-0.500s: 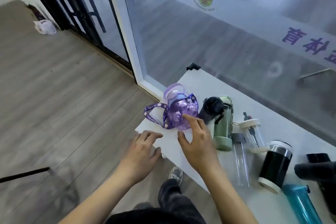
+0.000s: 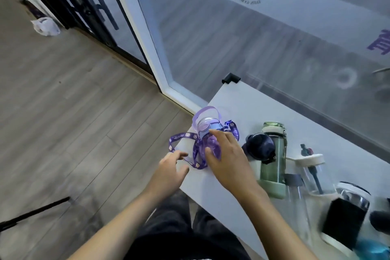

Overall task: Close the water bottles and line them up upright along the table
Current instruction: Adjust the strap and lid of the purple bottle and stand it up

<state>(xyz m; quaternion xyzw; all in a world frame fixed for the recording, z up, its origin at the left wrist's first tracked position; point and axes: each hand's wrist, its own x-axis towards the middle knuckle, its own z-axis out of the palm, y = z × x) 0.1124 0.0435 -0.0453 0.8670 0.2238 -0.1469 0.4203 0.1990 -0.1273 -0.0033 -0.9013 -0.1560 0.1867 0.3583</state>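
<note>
A purple bottle (image 2: 205, 131) with a loop handle and a purple strap (image 2: 179, 136) lies near the left end of the white table (image 2: 240, 103). My right hand (image 2: 228, 160) covers its body, thumb and fingers wrapped around it. My left hand (image 2: 172, 172) hovers with fingers apart by the strap at the table's corner. To the right lie a green bottle (image 2: 273, 154), a dark navy lid (image 2: 260, 148), a clear bottle (image 2: 295, 194), a clear bottle with a white lid (image 2: 312, 167), a black-sleeved bottle (image 2: 346, 215) and a teal bottle (image 2: 373, 249).
A glass wall (image 2: 253, 38) runs along the table's far edge. A black corner guard (image 2: 231, 78) caps the table's far left corner. Wooden floor (image 2: 73, 112) lies to the left, with a white bag (image 2: 45, 26) by a dark door frame. My legs show below the table edge.
My right hand has slid forward onto the purple bottle and closed around it. My left hand has moved up toward the strap. The view has shifted closer.
</note>
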